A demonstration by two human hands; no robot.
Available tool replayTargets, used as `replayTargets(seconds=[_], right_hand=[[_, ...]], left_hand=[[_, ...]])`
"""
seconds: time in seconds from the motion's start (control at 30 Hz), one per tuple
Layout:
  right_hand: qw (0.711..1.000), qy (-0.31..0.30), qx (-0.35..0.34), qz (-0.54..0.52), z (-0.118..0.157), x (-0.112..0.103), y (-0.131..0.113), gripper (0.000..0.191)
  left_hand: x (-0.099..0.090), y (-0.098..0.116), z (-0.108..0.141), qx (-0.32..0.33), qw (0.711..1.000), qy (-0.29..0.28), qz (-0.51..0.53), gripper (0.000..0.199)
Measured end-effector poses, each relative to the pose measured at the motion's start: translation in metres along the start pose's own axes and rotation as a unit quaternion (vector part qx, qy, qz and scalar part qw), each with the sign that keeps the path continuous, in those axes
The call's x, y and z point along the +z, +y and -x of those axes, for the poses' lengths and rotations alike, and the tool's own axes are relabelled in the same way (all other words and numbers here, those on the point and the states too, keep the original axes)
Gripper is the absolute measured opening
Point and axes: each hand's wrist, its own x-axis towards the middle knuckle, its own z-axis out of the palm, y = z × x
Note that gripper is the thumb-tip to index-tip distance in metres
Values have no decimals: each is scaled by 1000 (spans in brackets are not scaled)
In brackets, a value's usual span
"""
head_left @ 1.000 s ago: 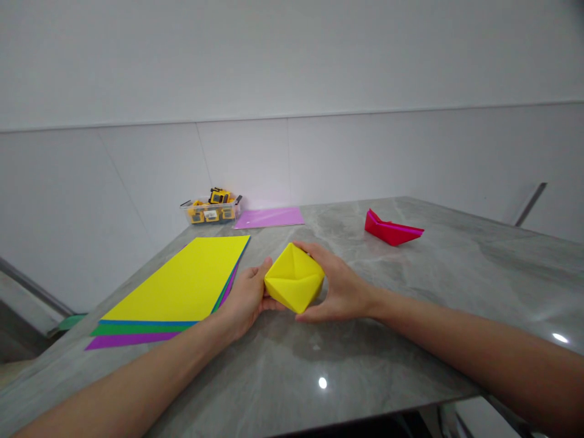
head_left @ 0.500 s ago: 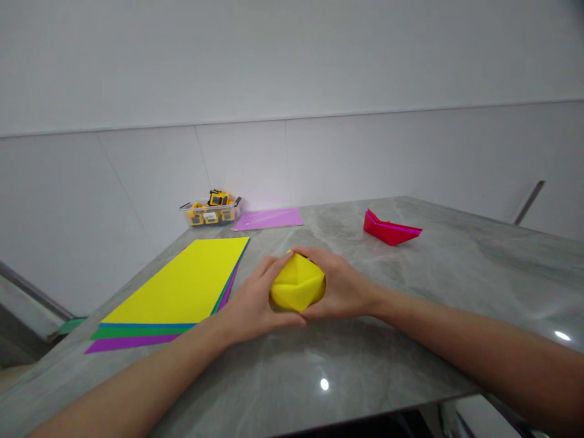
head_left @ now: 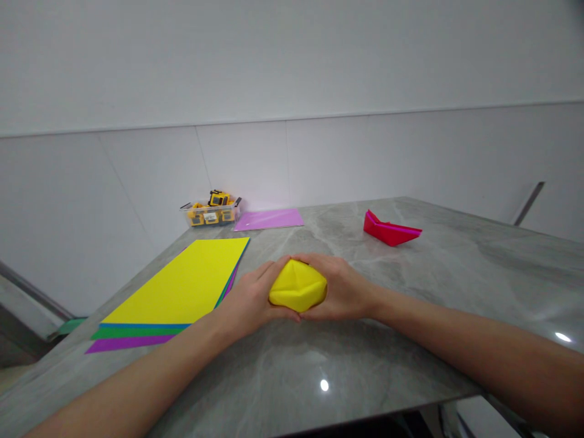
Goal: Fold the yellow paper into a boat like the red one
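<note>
A folded yellow paper boat [head_left: 298,287] is held between my two hands, just above the near part of the table. My left hand [head_left: 252,298] curves around its left side, thumb below and fingers above. On the other side my right hand [head_left: 344,289] grips it in the same way, the two thumbs almost meeting under it. The fingertips behind the paper are partly hidden. Farther back on the right lies a red folded paper boat [head_left: 391,232] with a pink edge, apart from both hands.
Left of my hands lies a fanned stack of coloured paper [head_left: 182,280], yellow on top. At the back, a clear plastic box [head_left: 212,217] of yellow toy vehicles stands beside pink sheets [head_left: 270,219]. The grey marbled table [head_left: 365,371] ends at a near edge.
The yellow paper has been pressed flatter and wider from above. My fingers have come down slightly, and my left thumb has drawn in closer. Everything else stays in place.
</note>
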Motion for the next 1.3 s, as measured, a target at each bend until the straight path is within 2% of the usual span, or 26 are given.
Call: replayTargets(seconds=[0.27, 0.43, 0.6, 0.67, 0.77, 0.83, 0.9, 0.97, 1.03, 1.1, 1.17, 1.3], right_hand=[[1000, -18, 2, 14, -1, -4, -2, 64], [996, -26, 28, 86, 1, -3, -2, 44], [991, -38, 43, 118, 2, -2, -2, 23], [993, -33, 42, 102, 2, -3, -2, 26], [997, -27, 37, 59, 0, -7, -2, 42], [997, -48, 53, 29, -3, -11, -2, 43], [989, -100, 110, -12, -5, -16, -3, 40], [957, -182, 203, -98, -6, -20, -3, 37], [891, -268, 285, -230, -7, -22, -5, 33], [815, -322, 327, -353, -6, -22, -7, 26], [765, -340, 349, -421, -5, -21, -9, 20], [714, -343, 397, -464, -3, -17, -12, 14]], left_hand=[[-4, 4, 0, -19, 1000, -1, 4, 74], [-6, 8, 2, -4, 999, -2, -38, 56], [-5, 11, 4, -30, 995, -21, -92, 35], [-5, 12, 3, -39, 995, -12, -87, 38], [-7, 16, 0, -51, 998, 19, -32, 52], [-9, 19, -3, -74, 997, 20, 10, 54], [-13, 23, -5, -122, 990, -14, 62, 47], [-16, 25, -6, -195, 965, -92, 149, 42], [-18, 25, -6, -257, 916, -180, 250, 44], [-18, 25, -5, -287, 866, -238, 333, 46], [-17, 25, -3, -296, 830, -265, 391, 45], [-13, 24, -1, -313, 781, -287, 459, 37]])
